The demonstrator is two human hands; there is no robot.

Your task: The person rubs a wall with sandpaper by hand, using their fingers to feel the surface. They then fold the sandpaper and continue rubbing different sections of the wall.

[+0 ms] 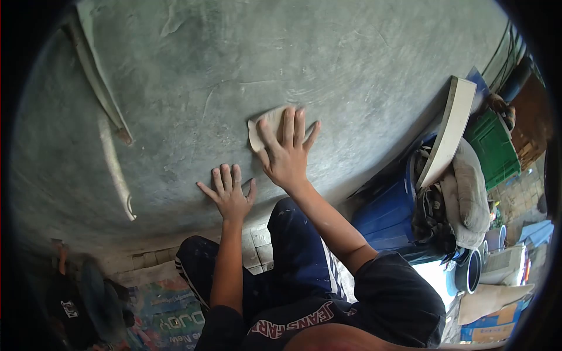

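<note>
Basically, beige sheet (255,136) w/ curved edge under R hand (285,157).

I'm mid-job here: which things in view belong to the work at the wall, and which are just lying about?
In use:
- pale sheet, pressed flat under the right hand
- grey wall, which the left hand also touches

Apparently just lying about:
- blue bin
- long pale board
- green crate

Wall (193,70) matt, grey, cement-like, lightly scratched; sheet under the hand (285,162) matt, paper-like; drum (383,207) blue, smooth, plastic-looking; trousers (297,245) dark cloth with pale specks.
</note>
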